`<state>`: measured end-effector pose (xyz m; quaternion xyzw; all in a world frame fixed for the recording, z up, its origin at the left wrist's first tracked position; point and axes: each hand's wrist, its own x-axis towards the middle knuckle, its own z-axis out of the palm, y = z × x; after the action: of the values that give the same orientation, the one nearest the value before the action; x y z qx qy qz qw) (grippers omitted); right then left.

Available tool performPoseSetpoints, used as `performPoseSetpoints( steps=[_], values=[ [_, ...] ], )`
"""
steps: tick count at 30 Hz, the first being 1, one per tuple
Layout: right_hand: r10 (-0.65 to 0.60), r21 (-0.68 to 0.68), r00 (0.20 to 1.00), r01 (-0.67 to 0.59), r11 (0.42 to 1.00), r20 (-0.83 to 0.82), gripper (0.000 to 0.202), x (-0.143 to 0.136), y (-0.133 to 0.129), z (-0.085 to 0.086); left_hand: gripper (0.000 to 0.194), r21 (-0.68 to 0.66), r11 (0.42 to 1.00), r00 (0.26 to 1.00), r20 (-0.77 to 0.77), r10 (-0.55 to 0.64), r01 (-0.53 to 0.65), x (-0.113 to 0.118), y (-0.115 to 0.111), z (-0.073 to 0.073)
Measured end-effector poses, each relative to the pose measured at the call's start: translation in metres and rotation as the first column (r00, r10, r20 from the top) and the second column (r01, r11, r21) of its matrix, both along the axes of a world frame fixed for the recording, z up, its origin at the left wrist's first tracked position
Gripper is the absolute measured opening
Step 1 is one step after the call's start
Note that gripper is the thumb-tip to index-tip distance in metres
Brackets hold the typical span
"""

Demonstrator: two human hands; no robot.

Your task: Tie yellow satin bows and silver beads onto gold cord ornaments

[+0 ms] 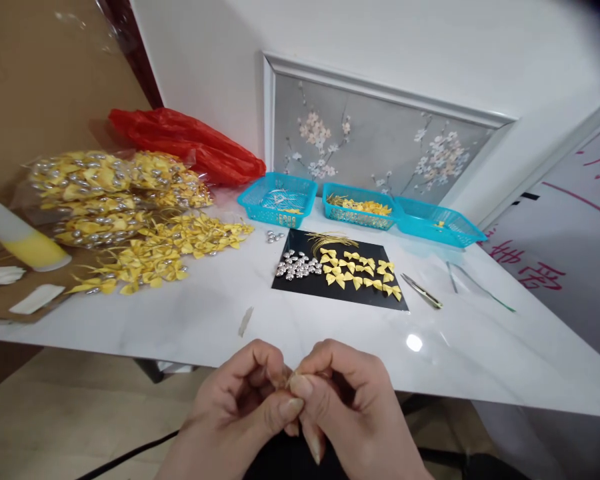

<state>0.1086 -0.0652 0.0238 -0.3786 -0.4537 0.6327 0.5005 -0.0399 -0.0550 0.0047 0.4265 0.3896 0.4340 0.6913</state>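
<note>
My left hand (250, 407) and my right hand (343, 400) meet at the table's front edge, fingertips pinched together. What they hold is too small and hidden to make out. Beyond them lies a black mat (300, 297) with silvery beads (297, 265) on its left, yellow bows (357, 270) on its right and thin golden strands (333, 239) along its back edge. Small scissors or snips (423, 291) lie just right of the mat.
Three blue baskets (253, 210) stand at the back of the white table (180, 333). Bagged yellow flowers (85, 177), loose flowers (155, 257), a red bag (190, 143) and a white-yellow roll (25, 237) are at the left. A green-tipped wire (485, 288) lies right.
</note>
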Motion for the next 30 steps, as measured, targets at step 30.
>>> performPoseSetpoints(
  steps=[30],
  values=[
    [0.171, -0.036, 0.985, -0.169, 0.985, 0.032, 0.043, 0.001, 0.003, 0.005, 0.020, 0.594, 0.794, 0.887, -0.291, 0.359, -0.127, -0.021, 0.004, 0.015]
  ],
)
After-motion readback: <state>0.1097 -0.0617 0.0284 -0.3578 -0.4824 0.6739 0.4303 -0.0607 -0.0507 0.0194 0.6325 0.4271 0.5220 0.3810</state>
